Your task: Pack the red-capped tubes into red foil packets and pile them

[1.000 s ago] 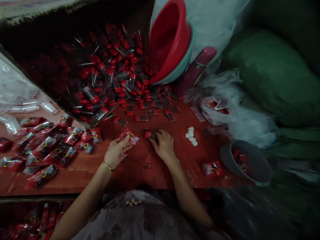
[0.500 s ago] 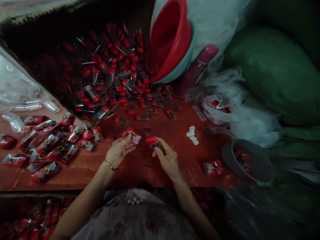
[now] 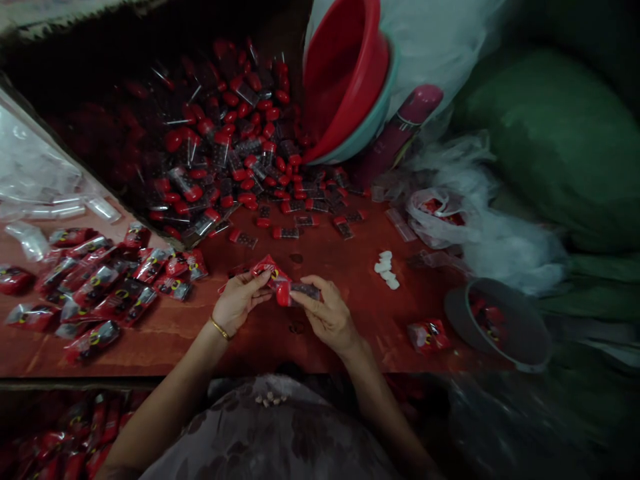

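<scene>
A red printed plastic wrapper point(image 3: 267, 267) is pinched in my left hand point(image 3: 241, 299), which wears a gold bracelet. My right hand point(image 3: 327, 312) grips a small clear container with a red cap point(image 3: 306, 291), dark inside. Its red end meets the wrapper's right side; whether it has entered the opening I cannot tell. To the left lies a pile of filled red packets point(image 3: 103, 283). Behind my hands, many red-capped containers point(image 3: 245, 143) spill out of a tipped cardboard box point(image 3: 95, 187) onto the red tabletop point(image 3: 190, 340).
A red basin point(image 3: 345, 73) leans inside a pale blue one beside a spray can point(image 3: 400, 130). Right of my hands are white pieces point(image 3: 386, 270), a single red packet point(image 3: 429, 335) and a grey bowl point(image 3: 520, 333). Crumpled clear plastic bags point(image 3: 510, 227) lie farther right.
My right hand has moved left and turned the container, so its red end now points left and reaches the wrapper. The left hand has stayed nearly in place, with the wrapper lifted slightly.
</scene>
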### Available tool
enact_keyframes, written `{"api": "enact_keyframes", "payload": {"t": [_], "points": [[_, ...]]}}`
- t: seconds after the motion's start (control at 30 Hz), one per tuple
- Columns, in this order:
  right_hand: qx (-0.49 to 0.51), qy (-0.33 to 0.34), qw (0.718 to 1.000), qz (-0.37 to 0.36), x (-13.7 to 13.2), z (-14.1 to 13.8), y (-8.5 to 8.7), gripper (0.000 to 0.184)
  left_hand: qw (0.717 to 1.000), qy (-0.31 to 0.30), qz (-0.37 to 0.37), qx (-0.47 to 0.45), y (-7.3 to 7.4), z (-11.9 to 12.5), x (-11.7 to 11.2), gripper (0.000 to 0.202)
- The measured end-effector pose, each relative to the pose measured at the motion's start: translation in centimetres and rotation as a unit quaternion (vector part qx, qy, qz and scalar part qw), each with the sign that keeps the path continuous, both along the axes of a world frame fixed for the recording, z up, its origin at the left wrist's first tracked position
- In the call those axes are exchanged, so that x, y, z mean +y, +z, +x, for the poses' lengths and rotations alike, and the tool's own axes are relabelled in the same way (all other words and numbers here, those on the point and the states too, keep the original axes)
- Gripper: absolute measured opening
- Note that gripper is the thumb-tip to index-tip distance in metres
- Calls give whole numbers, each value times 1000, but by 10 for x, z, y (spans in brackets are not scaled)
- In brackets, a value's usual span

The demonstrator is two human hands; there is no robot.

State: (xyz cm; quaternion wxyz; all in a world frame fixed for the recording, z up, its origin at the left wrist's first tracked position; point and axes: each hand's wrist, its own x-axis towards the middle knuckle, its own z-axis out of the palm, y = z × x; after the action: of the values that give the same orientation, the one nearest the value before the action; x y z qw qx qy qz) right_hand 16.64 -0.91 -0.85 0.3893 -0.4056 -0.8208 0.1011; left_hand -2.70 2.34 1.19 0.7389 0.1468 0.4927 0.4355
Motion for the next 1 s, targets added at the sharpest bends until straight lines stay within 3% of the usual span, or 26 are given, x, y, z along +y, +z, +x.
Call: {"api": "enact_keyframes", "payload": {"t": [0.17, 0.27, 0.43, 0.57, 0.73, 0.87, 1.0], "points": [[-7, -72, 997, 30, 0, -7, -6, 40, 999, -15, 35, 32, 0, 6, -2, 33], [4, -72, 996, 48, 0, -14, -10, 41, 998, -11, 58, 35, 1, 11, -4, 37], [9, -102, 994, 44, 1, -20, -17, 40, 998, -16, 39, 38, -2, 16, -5, 39], [21, -142, 988, 50, -1, -32, -16, 40, 999, 24, 23, 15, -7, 21, -5, 38], [71, -132, 988, -43, -3, -42, -9, 46, 993, 102, 52, -28, -4, 27, -4, 38], [120, -163, 970, -135, -1, -35, -11, 40, 994, 92, 61, -7, -4, 27, -6, 41], [202, -178, 938, -219, -2, -37, -19, 34, 992, 106, 61, 18, -14, 36, -12, 40]]}}
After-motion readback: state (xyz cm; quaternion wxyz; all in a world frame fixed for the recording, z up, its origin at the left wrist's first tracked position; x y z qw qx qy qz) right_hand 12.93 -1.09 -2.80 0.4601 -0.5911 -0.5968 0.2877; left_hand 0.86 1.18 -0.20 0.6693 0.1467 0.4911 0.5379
